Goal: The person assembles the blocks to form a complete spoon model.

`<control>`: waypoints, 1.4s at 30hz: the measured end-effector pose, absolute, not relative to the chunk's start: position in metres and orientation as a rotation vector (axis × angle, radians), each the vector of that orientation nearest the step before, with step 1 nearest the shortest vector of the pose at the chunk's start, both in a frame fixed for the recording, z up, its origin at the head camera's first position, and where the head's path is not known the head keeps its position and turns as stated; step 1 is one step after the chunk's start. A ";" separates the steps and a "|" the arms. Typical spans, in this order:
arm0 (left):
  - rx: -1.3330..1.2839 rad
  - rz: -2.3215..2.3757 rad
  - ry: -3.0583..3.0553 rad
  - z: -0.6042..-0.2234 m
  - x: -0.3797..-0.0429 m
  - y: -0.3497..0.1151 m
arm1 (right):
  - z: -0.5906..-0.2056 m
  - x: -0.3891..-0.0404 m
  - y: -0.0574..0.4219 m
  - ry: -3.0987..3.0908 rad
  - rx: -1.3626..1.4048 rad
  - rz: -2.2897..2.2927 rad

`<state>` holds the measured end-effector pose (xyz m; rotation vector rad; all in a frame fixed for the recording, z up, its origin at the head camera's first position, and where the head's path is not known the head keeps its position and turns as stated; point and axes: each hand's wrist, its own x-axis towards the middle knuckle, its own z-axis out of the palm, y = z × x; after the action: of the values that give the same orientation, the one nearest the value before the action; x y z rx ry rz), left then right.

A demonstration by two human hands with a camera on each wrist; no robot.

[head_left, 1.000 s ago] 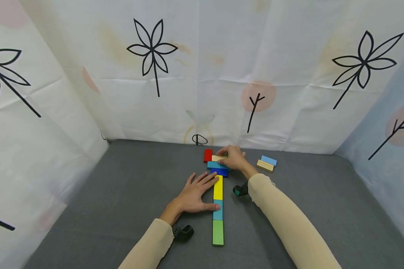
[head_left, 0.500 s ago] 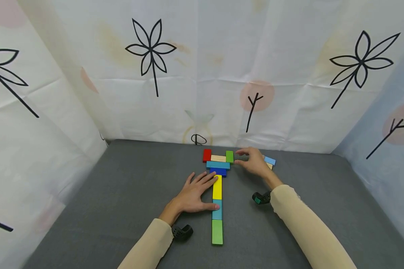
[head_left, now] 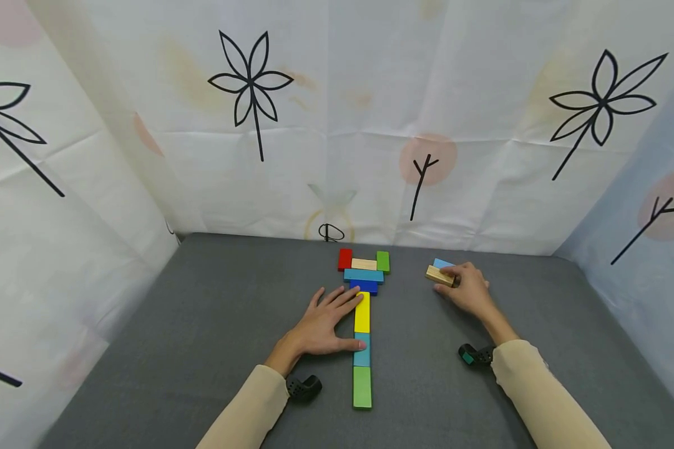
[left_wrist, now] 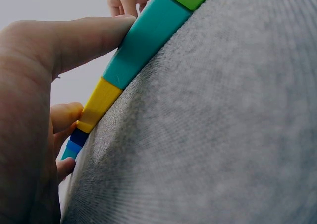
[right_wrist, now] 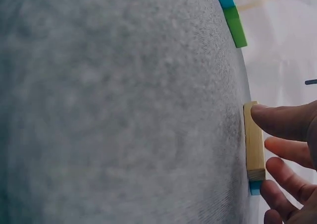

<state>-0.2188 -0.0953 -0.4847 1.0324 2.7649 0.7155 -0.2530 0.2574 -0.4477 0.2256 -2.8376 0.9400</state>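
My left hand lies flat with fingers spread beside a column of wooden blocks. Its thumb touches the light-blue block, and a fingertip rests at the top of the yellow block. A light-green block forms the near end. Beyond the yellow one lie a dark-blue block and a wider teal block, then red, plain wood and green pieces. At the right, my right hand pinches a plain wooden block between thumb and fingers, beside a blue block.
A dark grey cloth covers the table. Behind it and along both sides hangs a white curtain with black flower drawings. The far row of blocks sits near the table's back edge.
My right hand has let go of the green block at the row's far right end and moved right to the plain wooden block. My left hand has stayed in place.
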 end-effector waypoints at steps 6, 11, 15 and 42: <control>1.036 0.724 2.764 -0.483 -0.218 -0.096 | -0.450 -0.253 0.259 -2.825 0.241 0.960; 1.025 0.731 2.758 -0.481 -0.218 -0.095 | -0.450 -0.254 0.260 -2.836 0.234 0.957; 1.029 0.734 2.764 -0.480 -0.218 -0.095 | -0.449 -0.253 0.259 -2.827 0.253 0.963; 1.028 0.700 2.781 -0.481 -0.217 -0.094 | -0.445 -0.270 0.236 -2.838 0.330 1.089</control>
<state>-0.2170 -0.0940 -0.4811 1.0283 2.7808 0.7004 -0.2696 0.2365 -0.4449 0.3300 -2.8378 1.0895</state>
